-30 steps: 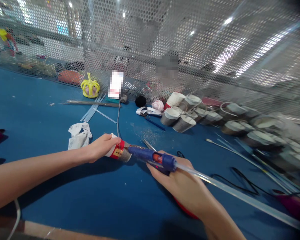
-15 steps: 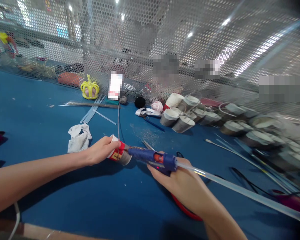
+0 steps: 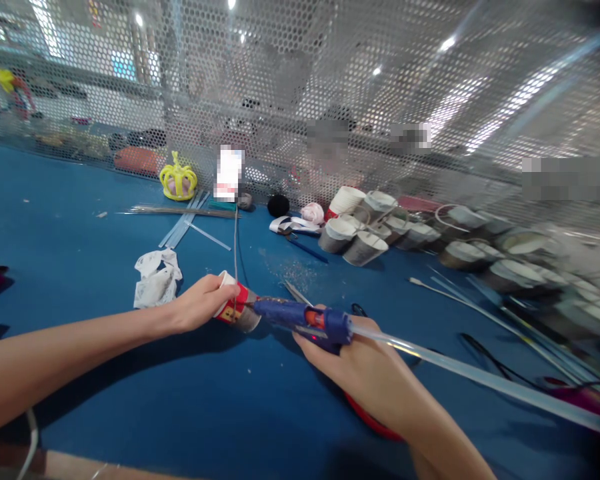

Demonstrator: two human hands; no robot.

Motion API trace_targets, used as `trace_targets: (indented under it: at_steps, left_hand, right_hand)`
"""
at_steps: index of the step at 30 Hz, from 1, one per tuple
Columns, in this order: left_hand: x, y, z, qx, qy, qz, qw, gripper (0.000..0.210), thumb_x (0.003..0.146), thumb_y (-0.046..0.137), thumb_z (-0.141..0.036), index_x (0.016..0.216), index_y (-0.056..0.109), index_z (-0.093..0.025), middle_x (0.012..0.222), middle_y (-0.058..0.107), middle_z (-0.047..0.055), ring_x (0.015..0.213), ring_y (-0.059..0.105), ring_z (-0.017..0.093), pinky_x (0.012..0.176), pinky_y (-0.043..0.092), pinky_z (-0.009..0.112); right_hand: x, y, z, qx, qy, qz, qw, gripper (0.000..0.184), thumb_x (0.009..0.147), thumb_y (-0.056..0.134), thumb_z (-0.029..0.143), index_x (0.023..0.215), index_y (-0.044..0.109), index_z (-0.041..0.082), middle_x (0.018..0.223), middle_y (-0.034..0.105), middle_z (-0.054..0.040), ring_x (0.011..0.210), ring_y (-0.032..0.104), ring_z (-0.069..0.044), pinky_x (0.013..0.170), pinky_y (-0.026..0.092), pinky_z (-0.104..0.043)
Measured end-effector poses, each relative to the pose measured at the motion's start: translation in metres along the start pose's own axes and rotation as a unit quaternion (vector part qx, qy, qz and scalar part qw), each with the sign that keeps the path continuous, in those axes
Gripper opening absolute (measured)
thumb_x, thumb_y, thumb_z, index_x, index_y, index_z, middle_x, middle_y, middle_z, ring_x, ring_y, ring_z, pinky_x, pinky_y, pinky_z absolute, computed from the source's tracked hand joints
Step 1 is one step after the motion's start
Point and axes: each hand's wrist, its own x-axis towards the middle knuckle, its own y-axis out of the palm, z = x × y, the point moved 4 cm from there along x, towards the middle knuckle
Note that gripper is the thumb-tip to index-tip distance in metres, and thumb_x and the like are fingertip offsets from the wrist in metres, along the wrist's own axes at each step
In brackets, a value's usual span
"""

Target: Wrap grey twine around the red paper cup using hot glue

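Observation:
My left hand [image 3: 203,303] grips a red and white paper cup [image 3: 227,309], which lies tilted on its side just above the blue table. Grey yarn covers the cup's right end, and a strand of grey yarn [image 3: 235,243] runs from it up toward the back. A blue hot glue gun [image 3: 285,313] is held in my right hand [image 3: 365,353]. Its nozzle points left, at or very close to the yarn's edge on the cup. From the gun's back end a long clear glue stick [image 3: 460,367] sticks out to the right. Scissors [image 3: 298,292] lie partly hidden behind the gun.
Several yarn-wrapped cups [image 3: 365,248] stand at the back right before a perforated metal screen [image 3: 280,80]. A yellow crown [image 3: 179,179], thin rods [image 3: 180,211], glue sticks [image 3: 183,223] and crumpled white wrapping [image 3: 157,280] lie left. Black cable [image 3: 500,363] crosses the right side.
Hardly anything differs. The whole view has shifted slightly, and the glue gun's nozzle sits a touch lower and further left by the cup. Both hands keep their hold.

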Motion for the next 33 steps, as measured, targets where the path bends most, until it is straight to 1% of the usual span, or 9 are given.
trace_targets:
  at_steps: [3, 8, 12, 17, 19, 22, 26, 30, 33]
  left_hand:
    - [0.0, -0.001, 0.0, 0.006, -0.009, -0.018, 1.0, 0.029, 0.07, 0.041, -0.029, 0.074, 0.064, -0.011, 0.068, 0.063, 0.003, 0.065, 0.054, 0.016, 0.06, 0.039, 0.022]
    - [0.001, 0.0, 0.001, -0.05, -0.009, 0.004, 0.999, 0.028, 0.071, 0.04, -0.027, 0.075, 0.063, -0.011, 0.068, 0.064, 0.002, 0.067, 0.055, 0.016, 0.065, 0.04, 0.024]
    - [0.001, -0.002, 0.002, -0.031, -0.013, -0.022, 0.999, 0.028, 0.071, 0.042, -0.028, 0.072, 0.063, -0.011, 0.064, 0.062, 0.002, 0.062, 0.054, 0.015, 0.061, 0.039, 0.023]
    - [0.001, -0.001, 0.003, -0.052, -0.02, -0.019, 0.998, 0.026, 0.071, 0.042, -0.026, 0.072, 0.064, -0.012, 0.067, 0.064, 0.001, 0.064, 0.055, 0.015, 0.063, 0.04, 0.023]
    - [0.002, -0.002, 0.003, -0.056, -0.018, -0.02, 0.998, 0.025, 0.072, 0.042, -0.026, 0.071, 0.063, -0.011, 0.067, 0.064, 0.002, 0.064, 0.055, 0.014, 0.062, 0.041, 0.023]
    - [0.003, -0.001, 0.004, -0.059, -0.015, -0.014, 0.998, 0.026, 0.072, 0.042, -0.026, 0.072, 0.064, -0.011, 0.067, 0.064, 0.003, 0.064, 0.056, 0.015, 0.062, 0.041, 0.024]
    - [0.004, -0.002, 0.006, -0.072, -0.018, -0.02, 0.997, 0.026, 0.072, 0.043, -0.025, 0.071, 0.063, -0.01, 0.066, 0.065, 0.003, 0.063, 0.057, 0.015, 0.062, 0.042, 0.024]
    - [0.004, -0.002, 0.008, -0.087, -0.02, -0.017, 0.996, 0.025, 0.073, 0.043, -0.024, 0.073, 0.063, -0.011, 0.068, 0.066, 0.002, 0.063, 0.058, 0.014, 0.061, 0.042, 0.023]
    - [0.004, -0.002, 0.008, -0.087, -0.025, -0.026, 0.996, 0.025, 0.073, 0.043, -0.025, 0.071, 0.063, -0.011, 0.067, 0.066, 0.002, 0.062, 0.058, 0.014, 0.061, 0.043, 0.023]
  right_hand:
    - [0.0, -0.001, 0.001, 0.004, -0.003, -0.017, 1.0, 0.017, 0.073, 0.045, 0.028, 0.058, 0.046, 0.019, 0.051, 0.044, 0.0039, 0.045, 0.036, -0.009, 0.043, 0.036, -0.02]
    - [-0.002, 0.002, 0.003, -0.01, 0.0, 0.011, 1.0, 0.015, 0.073, 0.045, 0.025, 0.06, 0.047, 0.019, 0.052, 0.048, 0.0037, 0.045, 0.04, -0.009, 0.044, 0.037, -0.02]
    - [-0.002, 0.001, 0.003, -0.022, 0.0, 0.004, 1.0, 0.013, 0.073, 0.045, 0.023, 0.061, 0.047, 0.02, 0.054, 0.05, 0.0035, 0.047, 0.041, -0.01, 0.046, 0.037, -0.02]
    - [-0.002, 0.002, 0.004, -0.015, 0.009, 0.024, 1.0, 0.012, 0.074, 0.044, 0.023, 0.064, 0.051, 0.02, 0.055, 0.049, 0.0037, 0.048, 0.04, -0.01, 0.045, 0.036, -0.02]
    - [-0.003, 0.002, 0.005, -0.012, 0.008, 0.022, 1.0, 0.012, 0.074, 0.044, 0.022, 0.065, 0.051, 0.019, 0.056, 0.049, 0.0034, 0.049, 0.041, -0.01, 0.045, 0.036, -0.02]
    - [-0.003, 0.002, 0.006, -0.017, -0.001, 0.015, 1.0, 0.014, 0.075, 0.044, 0.022, 0.062, 0.048, 0.019, 0.054, 0.048, 0.004, 0.048, 0.041, -0.009, 0.044, 0.034, -0.019]
    - [-0.002, 0.003, 0.01, -0.036, -0.018, 0.014, 0.999, 0.019, 0.072, 0.045, 0.02, 0.054, 0.041, 0.019, 0.05, 0.046, 0.0052, 0.044, 0.04, -0.007, 0.042, 0.031, -0.018]
    - [-0.002, 0.001, 0.012, -0.047, -0.024, -0.004, 0.999, 0.019, 0.073, 0.045, 0.019, 0.054, 0.041, 0.019, 0.051, 0.047, 0.0046, 0.044, 0.041, -0.007, 0.042, 0.031, -0.018]
    - [-0.003, 0.003, 0.011, -0.05, -0.033, 0.005, 0.998, 0.019, 0.073, 0.045, 0.019, 0.054, 0.04, 0.018, 0.052, 0.048, 0.005, 0.044, 0.041, -0.007, 0.044, 0.031, -0.018]
